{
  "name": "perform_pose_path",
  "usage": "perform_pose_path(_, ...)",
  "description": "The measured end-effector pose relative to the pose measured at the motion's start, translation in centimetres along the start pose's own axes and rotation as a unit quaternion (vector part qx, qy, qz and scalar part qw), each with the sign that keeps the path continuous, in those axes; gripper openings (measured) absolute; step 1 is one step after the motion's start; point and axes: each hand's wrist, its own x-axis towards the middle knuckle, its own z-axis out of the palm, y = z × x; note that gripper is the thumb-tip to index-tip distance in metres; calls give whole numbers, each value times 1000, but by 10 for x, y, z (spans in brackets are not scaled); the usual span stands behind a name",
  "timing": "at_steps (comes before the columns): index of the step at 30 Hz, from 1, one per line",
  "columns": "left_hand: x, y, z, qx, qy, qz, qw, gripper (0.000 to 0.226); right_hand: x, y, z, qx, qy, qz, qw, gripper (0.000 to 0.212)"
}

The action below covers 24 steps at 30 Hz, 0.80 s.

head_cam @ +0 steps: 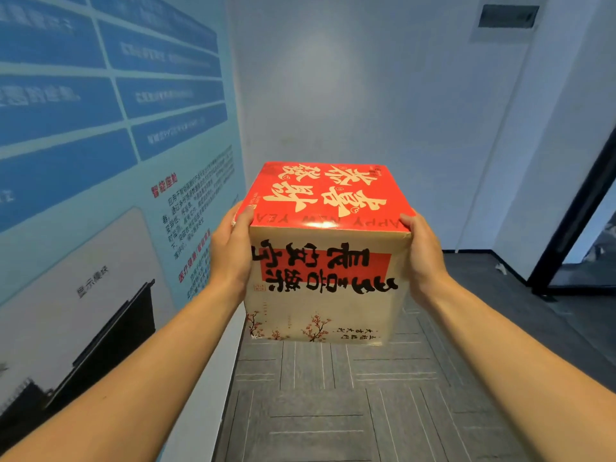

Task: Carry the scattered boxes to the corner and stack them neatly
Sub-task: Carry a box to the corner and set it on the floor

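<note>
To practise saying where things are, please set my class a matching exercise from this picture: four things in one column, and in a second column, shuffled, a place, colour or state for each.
Things:
1 box
2 poster
3 floor
4 right hand

Descriptions:
a grey tiles
b holds the box's right side
c red top, held off the ground
d blue, on the left

Pairs: 1-c; 2-d; 3-a; 4-b

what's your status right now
Left hand and right hand grip the box by its sides. Box aloft above the carpet. No obstacle visible; box hides floor ahead.
</note>
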Motion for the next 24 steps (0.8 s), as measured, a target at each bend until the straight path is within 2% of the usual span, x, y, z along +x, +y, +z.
perform_pose_path(7, 157, -42, 79, 12, 40, 10, 999, 28, 192, 24, 33, -10, -34, -5, 999, 30)
perform_pose_path(17, 404, -159, 163, 28, 28, 5, 999, 30, 445, 115, 96, -34, -31, -5, 999, 33)
perform_pose_path(24, 562, -205, 235, 39, 10, -2, 999, 30, 612, 143, 129, -50, -27, -6, 998, 32)
